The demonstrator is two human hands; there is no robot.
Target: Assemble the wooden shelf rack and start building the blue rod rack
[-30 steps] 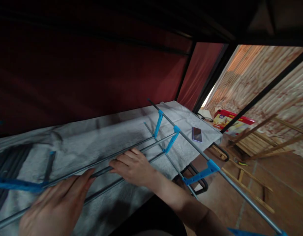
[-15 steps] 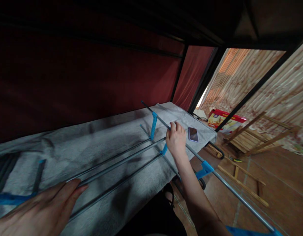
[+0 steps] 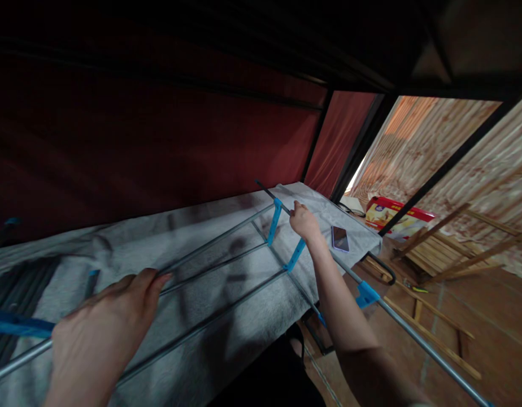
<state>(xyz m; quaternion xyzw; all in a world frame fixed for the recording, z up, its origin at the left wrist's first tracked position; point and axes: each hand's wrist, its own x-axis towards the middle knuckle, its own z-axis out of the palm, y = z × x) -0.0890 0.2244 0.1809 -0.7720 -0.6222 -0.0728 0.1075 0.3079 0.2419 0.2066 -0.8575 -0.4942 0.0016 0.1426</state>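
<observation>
A drying-rack frame of grey metal rods (image 3: 227,265) with blue plastic connectors (image 3: 273,217) lies across a bed covered by a grey sheet (image 3: 168,237). My right hand (image 3: 304,221) reaches far forward and is closed around the long side rod (image 3: 396,319) near its far end, beside two blue connectors. My left hand (image 3: 102,333) sits near the lower left, its fingers curled over one of the long rods, next to a blue end piece (image 3: 15,327).
A phone (image 3: 340,238) lies near the right corner of the sheet. A red box (image 3: 396,215) and wooden slats (image 3: 447,249) sit on the tiled floor at right. Dark red curtains (image 3: 159,141) and a black bed frame close in overhead.
My right hand left the middle rods and went forward to grip the side rod at the far end. The rack's rods have spread apart and lifted. My left hand now curls over a rod.
</observation>
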